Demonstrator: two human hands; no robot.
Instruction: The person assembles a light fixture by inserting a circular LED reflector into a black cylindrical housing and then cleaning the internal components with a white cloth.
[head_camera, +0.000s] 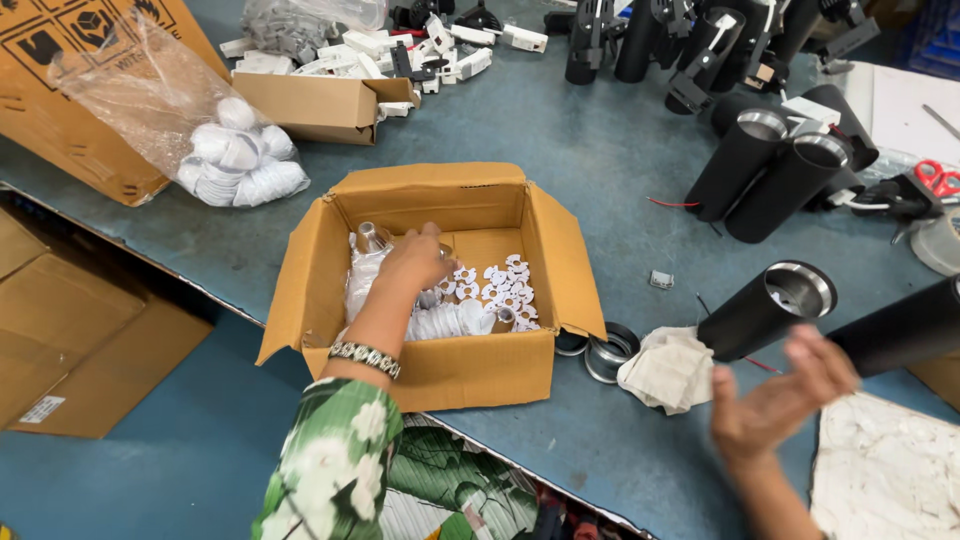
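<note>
The left hand (415, 258) is reaching into the open box (440, 375), fingers curling over a small silver cup (372, 237) among bagged parts; whether they are gripping it, one cannot tell. White rings (503, 285) are lying loose beside them in the box. The right hand (775, 400) is hovering open, holding nothing, just below a black tube (755, 315) lying on the table (590, 150). More tubes (770, 170) are waiting behind, so plenty looks left
</note>
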